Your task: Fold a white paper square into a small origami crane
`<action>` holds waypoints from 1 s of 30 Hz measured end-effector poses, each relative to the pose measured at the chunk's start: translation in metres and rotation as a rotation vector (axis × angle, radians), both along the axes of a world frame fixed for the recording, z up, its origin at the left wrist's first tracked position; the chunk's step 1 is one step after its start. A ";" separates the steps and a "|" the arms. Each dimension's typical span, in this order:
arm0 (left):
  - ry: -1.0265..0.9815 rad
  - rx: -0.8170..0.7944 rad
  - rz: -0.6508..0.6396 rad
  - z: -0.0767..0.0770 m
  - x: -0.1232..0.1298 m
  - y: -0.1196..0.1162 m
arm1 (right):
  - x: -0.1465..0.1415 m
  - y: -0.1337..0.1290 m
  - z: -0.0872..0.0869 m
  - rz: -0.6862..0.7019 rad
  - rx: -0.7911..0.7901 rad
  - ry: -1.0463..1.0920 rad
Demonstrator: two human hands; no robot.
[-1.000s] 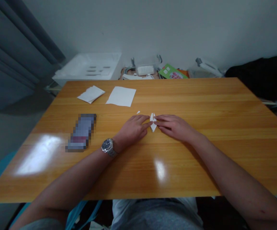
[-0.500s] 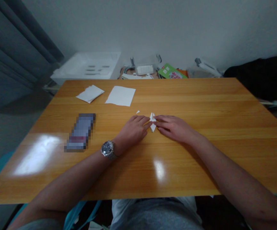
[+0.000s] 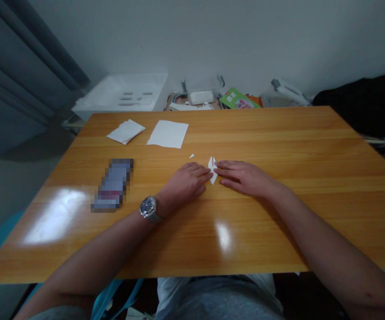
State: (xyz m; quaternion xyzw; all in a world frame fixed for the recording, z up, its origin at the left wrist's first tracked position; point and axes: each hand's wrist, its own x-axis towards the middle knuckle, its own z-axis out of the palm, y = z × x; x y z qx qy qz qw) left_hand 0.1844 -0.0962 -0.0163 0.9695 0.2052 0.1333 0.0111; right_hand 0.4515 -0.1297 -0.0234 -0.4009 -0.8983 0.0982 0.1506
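Observation:
A small folded white paper point(image 3: 212, 165), narrow and pointed at its near end with a slit at its far end, lies flat on the wooden table point(image 3: 279, 142). From the left, my left hand point(image 3: 188, 180) touches its edge with the fingertips. On the other side the fingertips of my right hand point(image 3: 240, 175) rest on it, fingers stretched and slightly apart. A tiny white scrap point(image 3: 191, 156) lies just beyond my left hand.
A white sheet point(image 3: 168, 134) and a folded white paper point(image 3: 126, 131) lie toward the back left. A blurred-out phone-like object point(image 3: 114, 184) is at left. Behind the table stand a white foam tray point(image 3: 128, 91) and a green booklet point(image 3: 237, 98).
My left fingertips have shifted slightly to the right over the small folded paper. My right hand has barely moved, and the view has shifted a little.

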 end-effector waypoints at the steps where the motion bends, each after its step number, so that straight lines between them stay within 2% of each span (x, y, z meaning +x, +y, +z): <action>1: 0.003 -0.001 -0.001 0.000 0.000 0.000 | 0.001 0.000 0.000 0.002 -0.008 0.014; 11: 0.007 -0.016 0.014 0.000 0.001 0.000 | 0.002 -0.001 -0.001 -0.015 -0.054 0.108; 19: -0.006 -0.034 0.009 0.000 0.003 0.000 | -0.001 0.001 -0.007 -0.053 0.002 0.104; 30: -0.044 -0.003 0.011 -0.008 0.004 -0.001 | -0.012 0.001 -0.012 -0.183 -0.001 0.318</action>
